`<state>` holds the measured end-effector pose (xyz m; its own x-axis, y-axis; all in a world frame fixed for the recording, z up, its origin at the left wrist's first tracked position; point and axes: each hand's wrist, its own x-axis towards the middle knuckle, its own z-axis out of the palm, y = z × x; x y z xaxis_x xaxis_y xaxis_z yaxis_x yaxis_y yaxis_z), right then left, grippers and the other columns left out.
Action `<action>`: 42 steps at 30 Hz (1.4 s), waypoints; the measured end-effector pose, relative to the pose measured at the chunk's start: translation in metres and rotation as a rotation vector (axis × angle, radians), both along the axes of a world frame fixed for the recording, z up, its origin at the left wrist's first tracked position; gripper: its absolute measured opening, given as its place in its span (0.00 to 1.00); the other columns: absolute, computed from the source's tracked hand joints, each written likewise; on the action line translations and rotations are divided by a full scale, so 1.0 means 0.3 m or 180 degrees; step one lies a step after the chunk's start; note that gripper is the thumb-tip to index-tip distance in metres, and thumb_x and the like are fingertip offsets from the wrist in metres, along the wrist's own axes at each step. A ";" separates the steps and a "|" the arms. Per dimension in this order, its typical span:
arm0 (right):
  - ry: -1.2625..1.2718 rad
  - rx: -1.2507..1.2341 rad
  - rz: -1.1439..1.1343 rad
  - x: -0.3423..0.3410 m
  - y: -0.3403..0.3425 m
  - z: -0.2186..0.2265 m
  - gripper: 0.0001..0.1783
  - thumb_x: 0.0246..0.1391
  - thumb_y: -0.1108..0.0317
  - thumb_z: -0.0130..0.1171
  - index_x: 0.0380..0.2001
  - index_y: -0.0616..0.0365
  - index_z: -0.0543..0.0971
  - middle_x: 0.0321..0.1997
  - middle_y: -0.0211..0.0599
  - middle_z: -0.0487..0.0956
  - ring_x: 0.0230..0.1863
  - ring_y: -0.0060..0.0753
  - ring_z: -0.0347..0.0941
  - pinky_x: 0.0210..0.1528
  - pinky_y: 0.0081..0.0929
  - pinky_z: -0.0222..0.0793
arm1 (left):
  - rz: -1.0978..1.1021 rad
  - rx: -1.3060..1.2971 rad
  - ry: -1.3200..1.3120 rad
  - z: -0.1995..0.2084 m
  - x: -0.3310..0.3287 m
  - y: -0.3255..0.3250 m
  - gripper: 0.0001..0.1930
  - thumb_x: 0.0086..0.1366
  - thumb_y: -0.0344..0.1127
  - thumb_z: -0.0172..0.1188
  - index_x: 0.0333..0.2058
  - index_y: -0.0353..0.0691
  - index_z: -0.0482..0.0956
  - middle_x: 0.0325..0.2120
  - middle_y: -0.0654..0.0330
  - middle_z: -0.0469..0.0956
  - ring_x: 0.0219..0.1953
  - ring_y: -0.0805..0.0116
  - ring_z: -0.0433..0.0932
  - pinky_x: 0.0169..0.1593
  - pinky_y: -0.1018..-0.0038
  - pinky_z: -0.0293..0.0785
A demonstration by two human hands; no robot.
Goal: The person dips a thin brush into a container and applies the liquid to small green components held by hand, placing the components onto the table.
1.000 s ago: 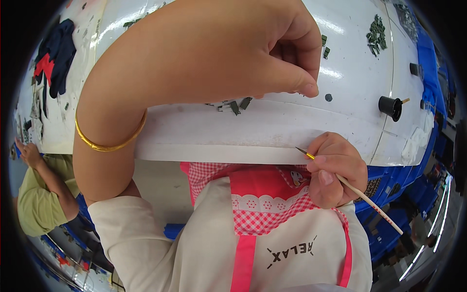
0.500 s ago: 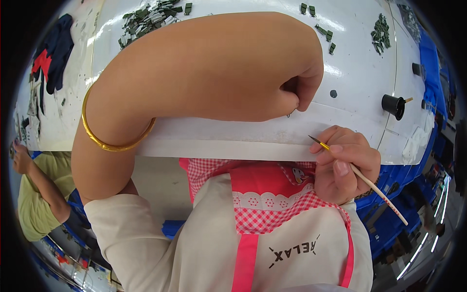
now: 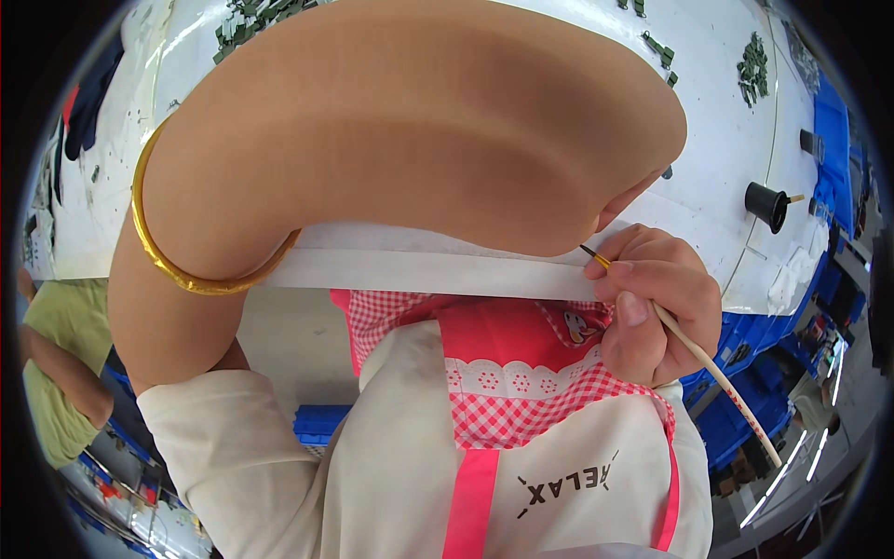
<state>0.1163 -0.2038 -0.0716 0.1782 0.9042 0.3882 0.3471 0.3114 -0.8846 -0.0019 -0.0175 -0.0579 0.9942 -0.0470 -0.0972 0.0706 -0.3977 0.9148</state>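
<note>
My left hand [image 3: 596,140] is very large in the picture, bent over the table's near edge, with a gold bangle [image 3: 146,219] on its arm. Its fingers curl downward, closed, and the back of the hand hides their tips and whatever they hold. Just right of it, my right hand [image 3: 666,303] grips a thin paintbrush [image 3: 715,370] like a pen. The brush's dark tip points up and left, close beside the left hand; its pale handle slants down to the right. I cannot tell whether the tip touches anything.
A heap of small dark green pieces [image 3: 251,23] lies at the far left of the white table [image 3: 717,121]. Another pile [image 3: 752,70] is at the far right, near a black cup [image 3: 766,206] with a stick in it. A person in a yellow-green shirt [image 3: 70,317] is at the left.
My left hand has come nearer and moved right, toward the brush; its pinched fingertips, visible before, are now hidden. My right hand has shifted slightly left and up with the paintbrush.
</note>
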 end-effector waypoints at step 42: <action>-0.0209 -0.0027 0.0044 0.002 0.004 -0.001 0.10 0.42 0.84 0.54 0.32 0.66 0.74 0.21 0.41 0.72 0.18 0.36 0.68 0.21 0.28 0.65 | -0.0016 -0.0009 -0.0156 -0.025 0.034 -0.025 0.05 0.52 0.26 0.57 0.27 0.31 0.80 0.18 0.58 0.75 0.22 0.72 0.71 0.27 0.77 0.67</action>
